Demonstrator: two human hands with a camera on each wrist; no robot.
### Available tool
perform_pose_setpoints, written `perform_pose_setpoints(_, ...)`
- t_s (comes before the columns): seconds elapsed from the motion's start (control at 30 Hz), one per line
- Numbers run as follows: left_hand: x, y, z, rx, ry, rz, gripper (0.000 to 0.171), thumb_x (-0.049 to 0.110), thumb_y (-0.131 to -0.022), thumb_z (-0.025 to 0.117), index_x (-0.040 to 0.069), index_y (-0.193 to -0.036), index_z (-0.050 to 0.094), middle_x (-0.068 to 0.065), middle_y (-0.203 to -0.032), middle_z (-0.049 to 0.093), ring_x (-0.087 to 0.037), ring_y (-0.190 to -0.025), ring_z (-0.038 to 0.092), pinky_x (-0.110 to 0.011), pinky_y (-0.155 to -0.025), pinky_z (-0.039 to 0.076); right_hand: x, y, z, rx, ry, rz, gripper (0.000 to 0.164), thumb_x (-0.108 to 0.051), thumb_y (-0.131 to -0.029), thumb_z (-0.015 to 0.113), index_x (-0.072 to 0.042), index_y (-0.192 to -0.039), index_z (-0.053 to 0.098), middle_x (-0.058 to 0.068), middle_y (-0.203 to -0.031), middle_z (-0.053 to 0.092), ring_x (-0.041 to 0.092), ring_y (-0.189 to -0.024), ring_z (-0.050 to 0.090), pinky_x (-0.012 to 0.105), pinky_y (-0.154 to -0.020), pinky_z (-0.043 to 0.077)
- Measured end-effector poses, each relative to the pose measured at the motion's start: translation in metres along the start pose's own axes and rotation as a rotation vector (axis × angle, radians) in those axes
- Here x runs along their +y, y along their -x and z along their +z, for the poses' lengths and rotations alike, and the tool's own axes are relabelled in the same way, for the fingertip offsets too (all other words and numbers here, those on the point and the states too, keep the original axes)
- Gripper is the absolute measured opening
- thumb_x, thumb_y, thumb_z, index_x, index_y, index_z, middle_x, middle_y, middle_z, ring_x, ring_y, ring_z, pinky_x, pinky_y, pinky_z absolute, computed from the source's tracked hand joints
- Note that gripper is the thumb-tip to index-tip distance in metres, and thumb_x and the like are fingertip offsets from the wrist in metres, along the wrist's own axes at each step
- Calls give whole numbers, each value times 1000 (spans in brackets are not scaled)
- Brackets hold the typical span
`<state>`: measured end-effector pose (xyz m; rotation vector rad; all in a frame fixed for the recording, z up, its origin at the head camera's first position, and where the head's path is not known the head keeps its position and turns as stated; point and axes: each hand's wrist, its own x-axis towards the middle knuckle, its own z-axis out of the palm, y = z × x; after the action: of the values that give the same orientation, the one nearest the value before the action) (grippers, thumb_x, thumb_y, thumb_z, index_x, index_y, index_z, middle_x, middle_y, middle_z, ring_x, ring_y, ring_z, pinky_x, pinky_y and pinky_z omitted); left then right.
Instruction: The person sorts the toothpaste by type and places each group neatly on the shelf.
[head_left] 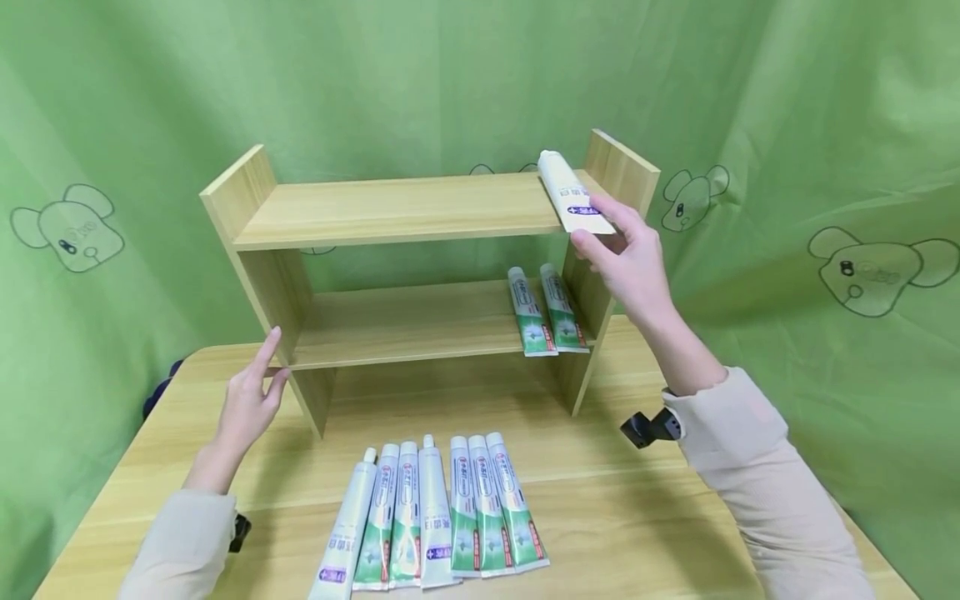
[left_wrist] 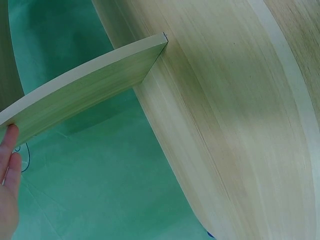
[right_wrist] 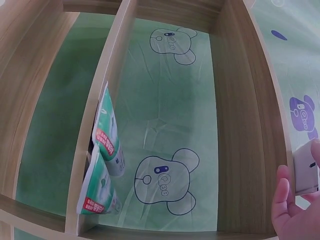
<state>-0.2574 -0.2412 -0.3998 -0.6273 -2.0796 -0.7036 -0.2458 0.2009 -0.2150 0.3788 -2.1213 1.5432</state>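
White tube (head_left: 558, 185) atop the rack (head_left: 405, 208), at its right end.
The right hand (head_left: 633, 262) pinches its flat end, probably the easiest to reach; the left hand (head_left: 247, 404), fingers extended, touches the rack's left side (perhaps steadying it). Tube markings: purple badge (head_left: 585, 210), white cross, Chinese characters (head_left: 573, 192).

Brightly, diffusely lit in the head view. Shows soft shadows on the counter (head_left: 622, 508) and beneath the wooden shelf (head_left: 405, 204). Looks dimmer and cooler in both wrist views; bows straight lines near edges.
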Motion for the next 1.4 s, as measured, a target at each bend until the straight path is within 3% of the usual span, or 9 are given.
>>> perform_pose_setpoints(0.37, 1, -1, -1, -5, -5, 0, 73, -16, -72, 64, 7, -137, 37, -31, -99, 61, -39, -63, 62, -15, -35, 29, 0, -2, 2, -2, 32, 4, 50, -11, -87, 61, -4, -134, 45, 11, -121, 44, 2, -73, 56, 11, -56, 45)
perform_pose_setpoints(0.6, 2, 0, 0, -11, -1, -10, 72, -17, -73, 63, 5, -136, 38, -31, -100, 61, -40, -64, 62, -14, -34, 29, 3, 5, 0, 17, -25, -39, 49, -4, -86, 60, -1, -132, 45, 0, -112, 46, 2, -70, 56, 11, -56, 46)
perform_pose_setpoints(0.87, 1, 0, 0, -4, -1, -6, 73, -18, -72, 63, 6, -137, 38, -30, -101, 61, -40, -64, 62, -14, -35, 28, 8, 20, -5, 43, -33, -80, 49, 1, -84, 61, -2, -131, 46, 9, -129, 44, 3, -71, 56, 12, -61, 48)
perform_pose_setpoints(1.0, 2, -1, -1, -4, -1, -1, 74, -18, -72, 63, 6, -137, 38, -30, -100, 61, -40, -63, 62, -14, -34, 29, 9, 27, -6, 62, -90, -74, 50, 2, -84, 60, -3, -131, 46, 9, -134, 42, 3, -73, 59, 13, -63, 50)
perform_pose_setpoints(1.23, 2, -1, -1, -8, 2, -10, 72, -18, -73, 63, 5, -137, 38, -31, -105, 59, -40, -64, 62, -14, -34, 28, 10, 41, -8, 59, -106, -37, 49, 1, -85, 58, -2, -132, 43, 10, -131, 46, 2, -73, 60, 14, -64, 50)
perform_pose_setpoints(1.4, 2, 0, -1, -12, 2, -6, 73, -18, -72, 63, 5, -137, 37, -31, -99, 61, -39, -63, 62, -13, -34, 28, 14, 49, -9, 28, -172, -2, 51, 2, -86, 56, 2, -134, 37, 12, -130, 45, 4, -73, 60, 14, -65, 50)
